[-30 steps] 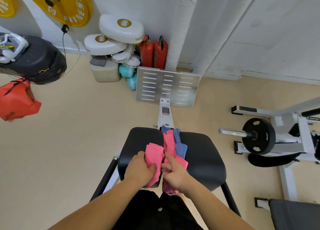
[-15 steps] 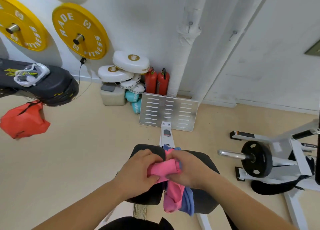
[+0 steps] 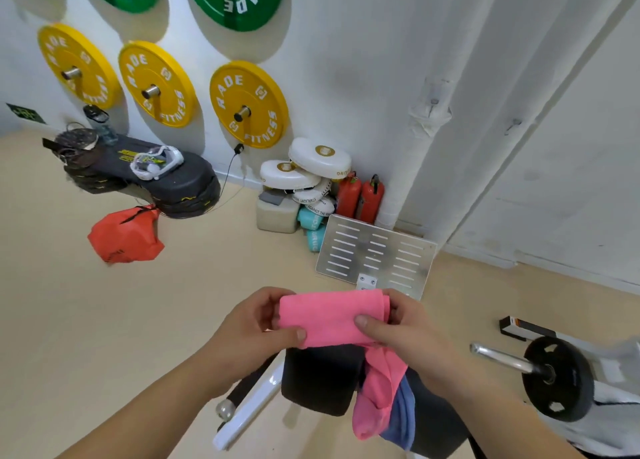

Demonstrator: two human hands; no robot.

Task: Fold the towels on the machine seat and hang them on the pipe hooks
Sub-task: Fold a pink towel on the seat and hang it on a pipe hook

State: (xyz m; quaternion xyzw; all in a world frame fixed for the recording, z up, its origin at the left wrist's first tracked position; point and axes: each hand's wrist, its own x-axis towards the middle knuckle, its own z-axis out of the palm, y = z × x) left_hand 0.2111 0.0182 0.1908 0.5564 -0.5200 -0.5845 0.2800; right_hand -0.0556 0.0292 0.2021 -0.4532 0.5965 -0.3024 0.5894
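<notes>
Head view: folded pink towel (image 3: 329, 318)

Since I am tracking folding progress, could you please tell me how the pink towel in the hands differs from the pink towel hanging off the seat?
The held pink towel is folded into a flat rectangle; the hanging pink towel droops crumpled. The first is gripped by left hand and right hand; the second lies beside a blue towel. Both are the same pink.

Folded towel (image 3: 329, 316): between left hand (image 3: 252, 330) and right hand (image 3: 405, 334), above machine seat (image 3: 322, 379). Two more towels (image 3: 377, 399) draped over the seat, below right hand. Footplate (image 3: 377, 257) behind seat; pipe (image 3: 412, 140) behind footplate. Barbell plate (image 3: 557, 379) at right. Wall plates (image 3: 247, 103) upper left.
</notes>
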